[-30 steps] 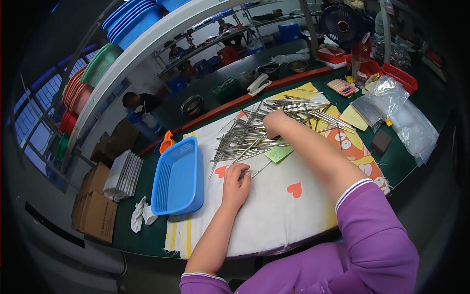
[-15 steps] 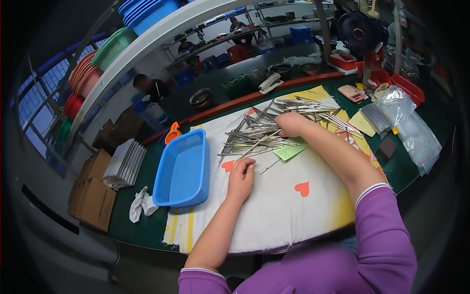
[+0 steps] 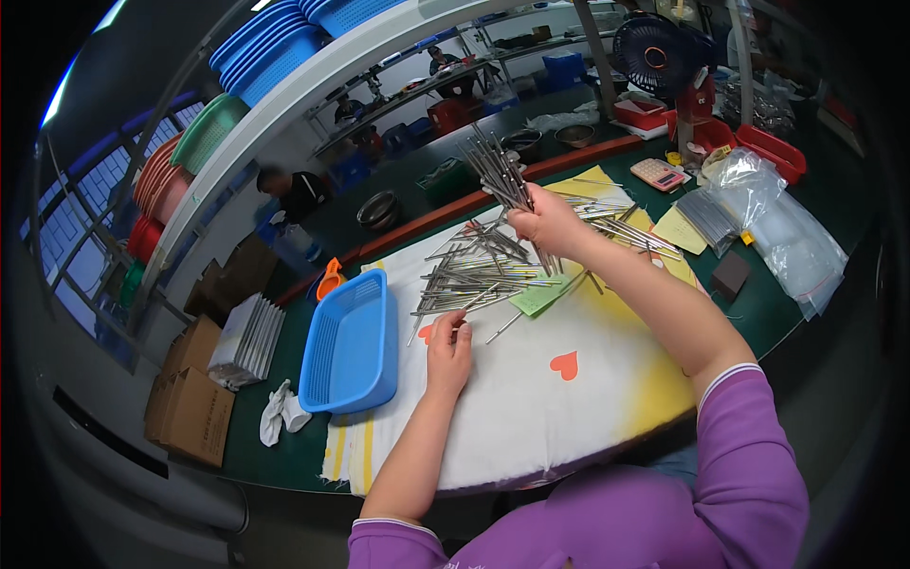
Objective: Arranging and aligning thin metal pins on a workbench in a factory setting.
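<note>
My right hand (image 3: pixel 543 224) is closed round a thick bundle of thin metal rods (image 3: pixel 500 173), raised and standing steeply above the cloth. Below it lies a loose pile of similar rods (image 3: pixel 469 283), pointing many ways. At the near left edge of that pile rests my left hand (image 3: pixel 448 356), its fingers loosely bent and the thumb apart. Its fingertips are beside a rod's end, and I see nothing gripped in them. A green paper slip (image 3: pixel 538 297) lies by the pile's near side, below the raised bundle.
A blue plastic basket (image 3: pixel 348 387) stands left of the white cloth (image 3: pixel 512 408). Farther left are white gloves (image 3: pixel 282 411) and cardboard boxes (image 3: pixel 199 403). At right lie a pink calculator (image 3: pixel 658 174), a dark block (image 3: pixel 730 276) and clear plastic bags (image 3: pixel 791 251). A fan (image 3: pixel 656 55) stands behind.
My right hand has closed on a bundle of rods and lifted it out of the pile, tipping it upright. My left hand stays at the pile's edge. The whole view has shifted slightly.
</note>
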Action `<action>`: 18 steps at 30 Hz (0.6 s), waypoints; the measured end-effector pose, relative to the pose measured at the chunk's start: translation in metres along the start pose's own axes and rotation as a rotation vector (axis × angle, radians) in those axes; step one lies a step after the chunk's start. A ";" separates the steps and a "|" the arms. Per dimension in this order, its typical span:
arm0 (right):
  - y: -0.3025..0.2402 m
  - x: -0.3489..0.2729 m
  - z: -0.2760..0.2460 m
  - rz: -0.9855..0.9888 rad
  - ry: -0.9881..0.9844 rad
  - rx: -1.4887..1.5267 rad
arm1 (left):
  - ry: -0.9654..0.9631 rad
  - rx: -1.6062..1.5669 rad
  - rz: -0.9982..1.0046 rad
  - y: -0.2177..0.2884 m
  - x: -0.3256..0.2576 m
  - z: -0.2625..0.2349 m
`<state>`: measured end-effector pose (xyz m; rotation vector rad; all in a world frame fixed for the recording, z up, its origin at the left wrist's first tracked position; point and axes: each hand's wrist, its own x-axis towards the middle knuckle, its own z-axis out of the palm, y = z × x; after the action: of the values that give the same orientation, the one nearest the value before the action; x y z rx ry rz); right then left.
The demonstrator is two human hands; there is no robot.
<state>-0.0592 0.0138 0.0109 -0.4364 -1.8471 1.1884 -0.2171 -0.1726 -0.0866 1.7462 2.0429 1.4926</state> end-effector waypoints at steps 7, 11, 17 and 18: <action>0.012 -0.068 0.006 0.161 -0.200 0.023 | -0.028 -0.216 0.290 0.056 0.013 0.034; 0.014 -0.083 0.012 -0.120 -0.202 0.025 | -0.039 -0.686 0.012 0.117 0.043 0.061; 0.015 -0.093 0.013 -0.087 -0.236 0.017 | 0.089 -0.764 -0.083 0.118 0.045 0.077; 0.021 -0.096 0.011 -0.038 -0.251 0.016 | 0.068 -0.732 -0.081 0.112 0.042 0.081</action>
<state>-0.0180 -0.0474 -0.0549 -0.2498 -2.0476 1.2781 -0.1029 -0.1030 -0.0321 1.3051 1.2907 1.9449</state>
